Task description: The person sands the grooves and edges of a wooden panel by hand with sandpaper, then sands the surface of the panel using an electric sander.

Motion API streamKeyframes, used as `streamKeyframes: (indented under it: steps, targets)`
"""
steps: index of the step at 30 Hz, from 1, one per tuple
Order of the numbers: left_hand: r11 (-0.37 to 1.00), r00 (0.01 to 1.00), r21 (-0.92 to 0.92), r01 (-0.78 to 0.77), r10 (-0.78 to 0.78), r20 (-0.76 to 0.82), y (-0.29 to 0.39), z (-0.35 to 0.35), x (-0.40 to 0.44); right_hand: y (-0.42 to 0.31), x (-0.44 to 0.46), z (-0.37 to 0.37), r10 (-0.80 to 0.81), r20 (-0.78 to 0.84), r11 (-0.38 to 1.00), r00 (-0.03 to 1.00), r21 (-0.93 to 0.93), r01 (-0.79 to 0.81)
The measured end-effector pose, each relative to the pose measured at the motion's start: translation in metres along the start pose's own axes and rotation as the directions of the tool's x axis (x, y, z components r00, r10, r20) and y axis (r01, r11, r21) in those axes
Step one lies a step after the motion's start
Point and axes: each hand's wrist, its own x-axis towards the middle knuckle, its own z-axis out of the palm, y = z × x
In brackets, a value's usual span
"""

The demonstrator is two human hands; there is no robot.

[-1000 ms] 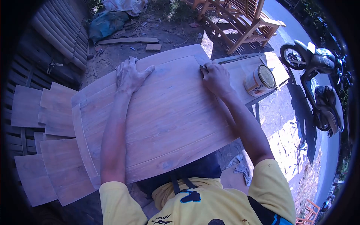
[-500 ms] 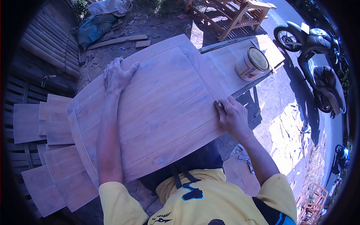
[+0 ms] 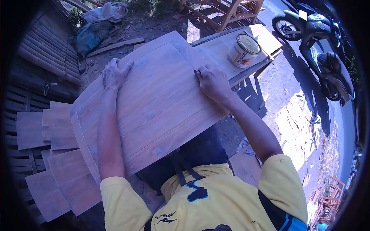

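Wooden panel (image 3: 154, 100) slants lengthwise up rightward beneath your left fingers (image 3: 112, 67), thumb splayed, and bent right fingers (image 3: 207, 71) pinching a dark piece (image 3: 197, 72).

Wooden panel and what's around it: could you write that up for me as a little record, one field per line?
Panel: wooden, broad, in front of the person
Left hand: spread on the panel, near its far edge
Right hand: pinching a small dark piece at the panel's right side; too small to identify
Can: standing on the table, beyond the right hand
Boards: several, overlapping, left of the panel
Motorbike: at right, past the table
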Motion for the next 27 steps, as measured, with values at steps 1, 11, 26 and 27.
streamKeyframes:
  steps: [1,11,26,27]
  targets:
    - [1.0,1.0,-0.013,0.007,-0.006,0.014,0.0,0.0,0.0,0.003,-0.027,-0.015,0.025,0.029,1.0,0.999,0.011,-0.025]
    - [0.85,0.87,-0.209,-0.484,0.441,-0.223,0.063,-0.006,-0.062,0.021,-0.107,-0.071,0.38,0.266,-0.106,0.886,0.964,-0.244]
    - [0.537,0.935,-0.783,-0.315,0.317,-0.159,0.147,-0.081,-0.228,-0.056,-0.111,-0.051,0.148,0.099,0.225,0.984,0.965,-0.131]
    - [0.529,0.949,-0.807,-0.262,0.292,-0.117,0.148,-0.081,-0.232,-0.057,-0.111,-0.054,0.001,-0.049,0.254,0.999,0.966,0.047]
